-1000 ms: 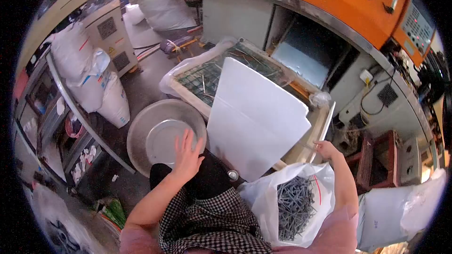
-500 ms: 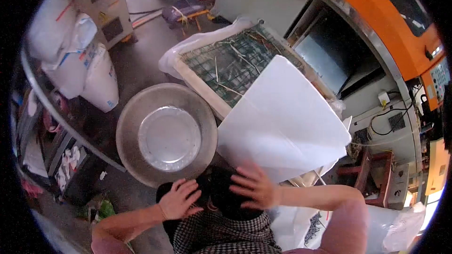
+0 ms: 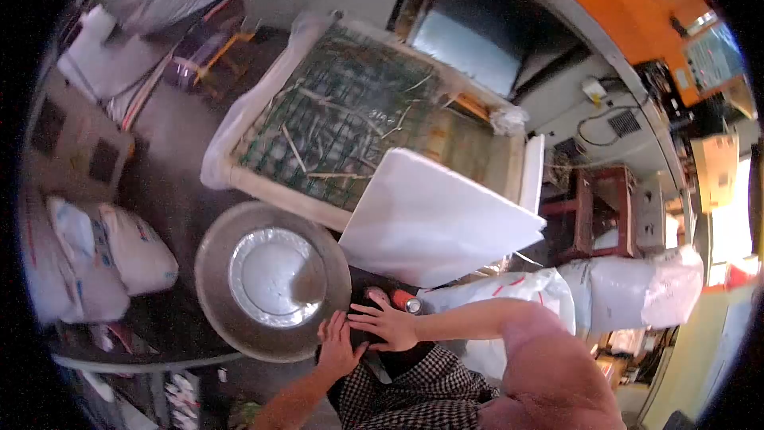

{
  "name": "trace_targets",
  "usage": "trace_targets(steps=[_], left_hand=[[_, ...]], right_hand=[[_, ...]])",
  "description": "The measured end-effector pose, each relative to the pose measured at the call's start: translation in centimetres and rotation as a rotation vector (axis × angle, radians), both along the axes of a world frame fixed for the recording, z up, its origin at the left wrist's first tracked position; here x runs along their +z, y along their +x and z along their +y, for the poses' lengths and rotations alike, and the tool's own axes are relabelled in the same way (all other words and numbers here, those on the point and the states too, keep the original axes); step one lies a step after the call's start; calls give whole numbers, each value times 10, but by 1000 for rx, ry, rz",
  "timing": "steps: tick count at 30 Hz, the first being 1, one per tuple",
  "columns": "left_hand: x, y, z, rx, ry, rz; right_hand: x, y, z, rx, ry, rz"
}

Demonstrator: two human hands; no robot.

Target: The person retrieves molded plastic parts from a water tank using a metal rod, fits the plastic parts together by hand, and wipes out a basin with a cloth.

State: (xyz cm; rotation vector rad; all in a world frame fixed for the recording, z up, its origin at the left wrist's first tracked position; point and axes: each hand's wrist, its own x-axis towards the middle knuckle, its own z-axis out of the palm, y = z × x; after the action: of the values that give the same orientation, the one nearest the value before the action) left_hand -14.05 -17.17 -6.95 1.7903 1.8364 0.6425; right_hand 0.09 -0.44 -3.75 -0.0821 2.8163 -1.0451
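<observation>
My left hand [image 3: 340, 348] lies over the dark fabric at my knees, fingers stretched out, holding nothing. Close beside it on the right, my right hand [image 3: 386, 326] is open with its fingers spread. A checkered garment [image 3: 422, 386] covers my lap below them. Just beyond my left fingertips stands a wide metal basin [image 3: 213, 291] with a shiny round bottom partly in shadow. A white panel [image 3: 442, 227] slants beyond my right hand. Next to my right fingers is a red can [image 3: 407, 301].
A pale-edged crate [image 3: 306, 209] with green mesh [image 3: 318, 127] and loose strips stands ahead. White sacks [image 3: 135, 251] stand at the left, and a large white bag [image 3: 525, 295] at the right. An orange machine [image 3: 593, 0] rises at the back right.
My view has swung toward the right, so basin and crate appear further left. My hands have come closer together and lower onto my knees. The red can now shows.
</observation>
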Motion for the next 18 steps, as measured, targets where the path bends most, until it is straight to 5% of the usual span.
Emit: trace_targets(steps=[2, 7, 11, 13, 14, 16, 17, 18], left_hand=[[9, 14, 8, 3, -30, 24], [87, 38, -22, -369, -408, 535], [193, 40, -20, 31, -642, -46], [214, 25, -28, -80, -586, 10], [218, 9, -32, -162, -542, 39], [205, -30, -38, -299, -504, 90], [181, -57, -42, -430, -691, 155], [162, -80, -51, -558, -887, 229]], right_hand=[[17, 10, -7, -92, 49, -30], [99, 61, -62, -374, 365, -701], [136, 130, -107, -1157, -199, -624], [151, 184, -114, -1323, -330, -498], [67, 224, -141, -1557, -155, -598], [183, 247, -169, -2112, -292, -458], [163, 279, -205, -2212, -195, -352], [201, 287, -231, -2344, -309, -426]])
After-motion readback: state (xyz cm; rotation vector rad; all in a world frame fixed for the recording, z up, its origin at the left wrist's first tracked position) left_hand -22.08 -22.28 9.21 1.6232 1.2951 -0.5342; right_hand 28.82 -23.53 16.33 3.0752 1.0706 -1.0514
